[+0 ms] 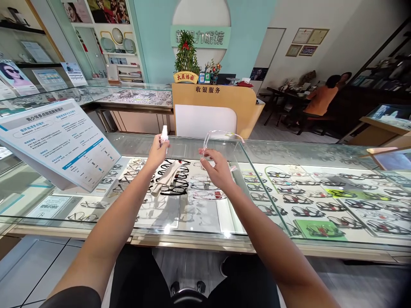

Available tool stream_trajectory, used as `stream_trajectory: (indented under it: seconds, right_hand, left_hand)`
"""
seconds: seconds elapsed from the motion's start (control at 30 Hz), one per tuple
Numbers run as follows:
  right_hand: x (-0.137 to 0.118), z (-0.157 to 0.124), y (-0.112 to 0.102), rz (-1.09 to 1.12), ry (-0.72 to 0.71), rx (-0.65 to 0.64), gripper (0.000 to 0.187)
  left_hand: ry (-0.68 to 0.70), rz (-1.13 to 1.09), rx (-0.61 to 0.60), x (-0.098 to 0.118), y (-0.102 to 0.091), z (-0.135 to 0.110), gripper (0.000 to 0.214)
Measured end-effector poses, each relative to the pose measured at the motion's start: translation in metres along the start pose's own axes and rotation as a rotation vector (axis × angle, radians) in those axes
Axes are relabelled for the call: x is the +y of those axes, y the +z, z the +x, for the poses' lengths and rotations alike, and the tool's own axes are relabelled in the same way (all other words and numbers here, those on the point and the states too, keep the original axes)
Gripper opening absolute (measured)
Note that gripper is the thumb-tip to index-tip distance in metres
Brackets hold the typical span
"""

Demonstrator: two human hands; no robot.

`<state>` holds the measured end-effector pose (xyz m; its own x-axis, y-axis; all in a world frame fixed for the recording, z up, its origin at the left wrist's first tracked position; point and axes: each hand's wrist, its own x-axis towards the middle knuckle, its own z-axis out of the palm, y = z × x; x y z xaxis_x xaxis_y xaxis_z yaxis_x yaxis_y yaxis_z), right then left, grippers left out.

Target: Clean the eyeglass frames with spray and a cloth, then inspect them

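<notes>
A glass-topped surface (pixel 184 149) spans an eyewear shop, with a yellow cash desk (pixel 205 97) beyond. The left grip (pixel 157 152) is closed round a small white bottle (pixel 164 134), upright above the surface. The right grip (pixel 218 169) holds clear glasses (pixel 207 136) between thumb and fingers, raised above the surface. Between and below the hands, a beige cloth (pixel 166 177) lies among dark glasses (pixel 175 189). A tilted sign (pixel 73 143) stands left.
</notes>
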<state>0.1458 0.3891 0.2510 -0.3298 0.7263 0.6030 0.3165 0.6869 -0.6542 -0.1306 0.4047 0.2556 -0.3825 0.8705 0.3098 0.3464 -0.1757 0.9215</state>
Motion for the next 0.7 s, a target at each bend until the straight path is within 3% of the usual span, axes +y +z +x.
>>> stream_trajectory:
  seconds: [0.13, 0.3, 0.4, 0.57, 0.7]
  right_hand:
    - [-0.005, 0.002, -0.004, 0.114, 0.063, -0.006, 0.029]
    - [-0.012, 0.003, -0.004, 0.255, 0.114, -0.028, 0.028]
    - [-0.016, 0.003, -0.005, 0.310, 0.147, -0.063, 0.030]
    - [-0.024, 0.001, -0.005, 0.425, 0.191, -0.121, 0.029]
    - [-0.031, -0.001, -0.004, 0.530, 0.188, -0.216, 0.025]
  left_hand:
    - [-0.134, -0.496, -0.272, 0.026, 0.003, -0.020, 0.043]
    - [-0.255, -0.768, -0.573, 0.047, 0.001, -0.037, 0.040]
    - [-0.331, -0.832, -0.679, 0.050, -0.001, -0.042, 0.067]
    - [-0.330, -0.777, -0.654, 0.053, 0.004, -0.047, 0.083]
    - [-0.149, -0.563, -0.386, 0.050, 0.016, -0.054, 0.069]
